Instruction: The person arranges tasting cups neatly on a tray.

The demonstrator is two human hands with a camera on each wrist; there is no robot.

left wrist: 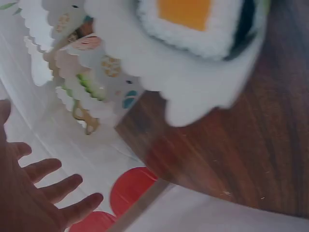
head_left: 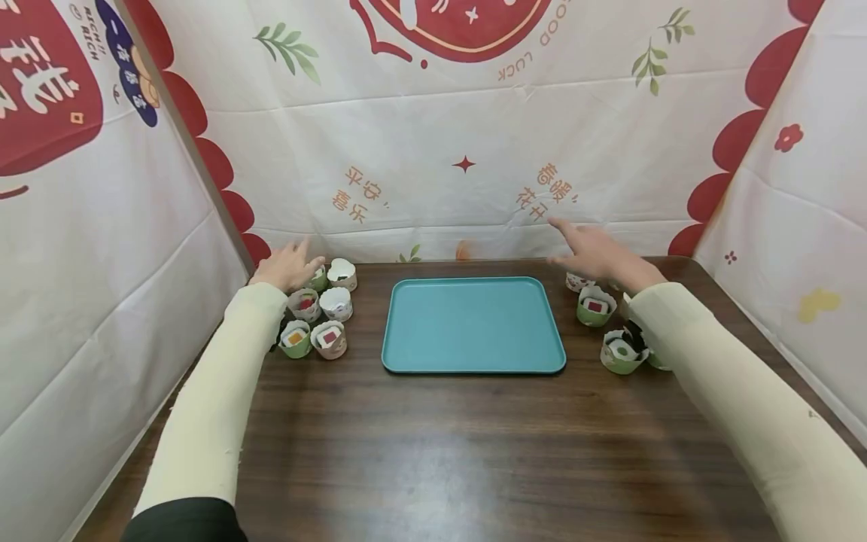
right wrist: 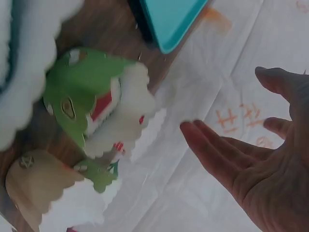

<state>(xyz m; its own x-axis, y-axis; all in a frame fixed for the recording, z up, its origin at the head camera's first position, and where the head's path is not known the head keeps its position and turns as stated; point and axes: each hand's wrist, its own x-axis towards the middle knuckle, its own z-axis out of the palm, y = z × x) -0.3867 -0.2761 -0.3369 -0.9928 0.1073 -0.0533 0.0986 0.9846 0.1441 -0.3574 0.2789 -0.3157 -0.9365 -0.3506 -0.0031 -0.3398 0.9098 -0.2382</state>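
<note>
while the left grip (head_left: 286,267) and the right grip (head_left: 603,260) hang toward the far corners of the worktop (head_left: 433,444), the step in hand is judged to be a reach for the patterned paper cups (head_left: 336,304) grouped on either side. the next move, in this assessor's view, calls for the fingers to come down around one cup per side and close without crushing the scalloped rims (the walls look thin).

left grip: unladen, fingers spread apart. it lies over the rear of its group, near the far left corner. a white cup (head_left: 342,275) stands just beside it, on the side toward the tray (head_left: 474,324); a green cup with an orange-centred piece (head_left: 296,340) stands at the group's near end, apart from the fingers. contact with the partly covered cup beneath cannot be confirmed.

right grip: likewise unladen, fingers stretched out, thumb well apart. a floral cup (head_left: 579,282) shows below the palm, partly covered; a green cup with a red-centred piece (head_left: 597,307) stands slightly closer to the worktop's near edge.

the tray lies between the two groups, its long side along the worktop's far edge; every visible cup stands off it.
</note>
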